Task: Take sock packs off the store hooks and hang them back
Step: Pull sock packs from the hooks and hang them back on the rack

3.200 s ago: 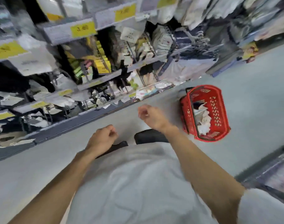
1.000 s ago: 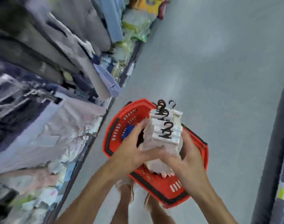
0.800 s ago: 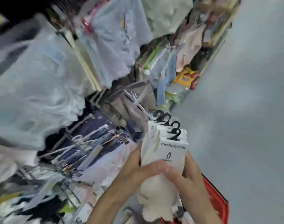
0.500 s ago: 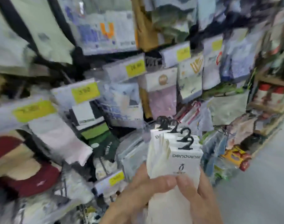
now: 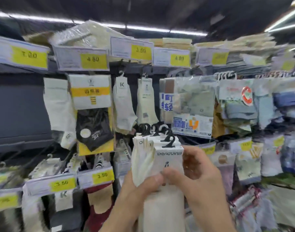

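I hold a stack of several white sock packs [image 5: 167,158] upright in front of the store rack, their black plastic hangers [image 5: 160,133] fanned at the top. My left hand [image 5: 136,193] grips the stack from the left, thumb across the front card. My right hand [image 5: 200,180] grips it from the right, fingers curled behind and thumb meeting the left thumb on the front. White sock packs [image 5: 144,99] hang on a hook [image 5: 145,75] just above the stack.
The rack carries many hanging sock packs: a black-and-yellow pack [image 5: 93,114], a clear multi-pack bag [image 5: 192,104], grey and blue packs [image 5: 240,111] to the right. Yellow price tags [image 5: 92,59] line the rails above and below. Maroon socks [image 5: 99,198] hang low.
I lifted the stack of sock packs out of the red basket on the floor and raised my view from the aisle floor to the sock rack. Both hands kept their hold.
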